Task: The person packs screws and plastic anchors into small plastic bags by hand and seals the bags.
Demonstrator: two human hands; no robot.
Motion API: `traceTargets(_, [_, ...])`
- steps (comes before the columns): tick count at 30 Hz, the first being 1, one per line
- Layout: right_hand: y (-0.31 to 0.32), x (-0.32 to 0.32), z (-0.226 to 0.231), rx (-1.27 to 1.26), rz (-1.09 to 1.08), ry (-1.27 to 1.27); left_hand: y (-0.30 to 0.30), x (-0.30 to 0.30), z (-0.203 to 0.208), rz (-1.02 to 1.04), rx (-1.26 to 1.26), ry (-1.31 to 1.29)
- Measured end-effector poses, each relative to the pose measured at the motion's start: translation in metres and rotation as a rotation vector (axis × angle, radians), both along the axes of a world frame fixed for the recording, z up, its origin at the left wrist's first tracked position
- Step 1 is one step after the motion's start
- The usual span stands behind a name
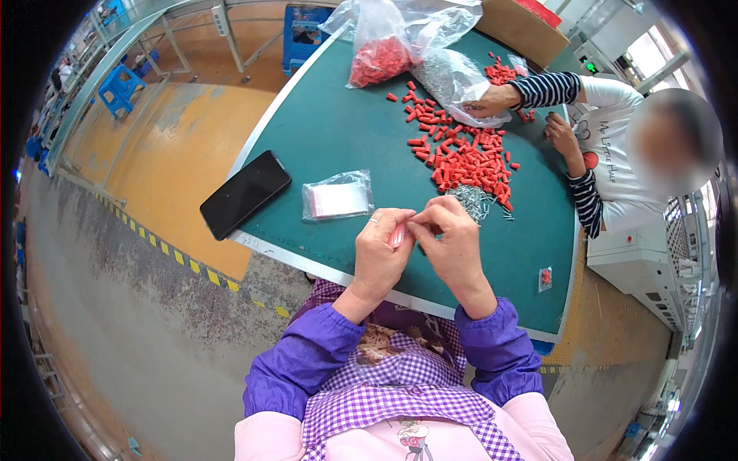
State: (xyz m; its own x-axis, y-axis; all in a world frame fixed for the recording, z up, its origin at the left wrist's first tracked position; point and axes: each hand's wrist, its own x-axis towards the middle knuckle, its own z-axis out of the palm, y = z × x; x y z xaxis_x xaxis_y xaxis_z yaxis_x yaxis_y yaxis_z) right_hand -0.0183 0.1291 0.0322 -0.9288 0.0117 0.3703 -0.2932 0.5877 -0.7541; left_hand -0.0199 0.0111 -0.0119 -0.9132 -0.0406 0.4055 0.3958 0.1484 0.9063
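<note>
My left hand (382, 252) is closed around a small clear plastic bag (397, 235) with a pinkish-red tint, mostly hidden by the fingers. Thumb and forefinger of my right hand (453, 244) pinch together at the bag's upper edge, touching the left fingertips. Just beyond my hands lies a heap of silver screws (475, 201). Behind it spreads a large pile of red plastic wall plugs (469, 157). A clear packet of small bags (338, 198) lies to the left. At the right, near the table edge, rests a small filled bag (545, 279) with red pieces inside.
A black phone (246, 194) overhangs the left edge of the green table (307, 154). Far back stand a bag of red plugs (380, 61) and a bag of screws (453, 77). At the right, a co-worker (615, 154) reaches into the screw bag. A cardboard box (523, 31) stands behind.
</note>
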Motion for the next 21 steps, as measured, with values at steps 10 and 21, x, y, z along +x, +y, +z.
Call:
traceTargets(10, [0.02, 0.01, 0.01, -0.148, 0.212, -0.467, -0.006, 0.009, 0.004, -0.118, 0.005, -0.061])
traceTargets(21, [0.045, 0.017, 0.026, -0.178, 0.3, -0.425, -0.021, 0.008, 0.013, -0.507, 0.498, -0.67])
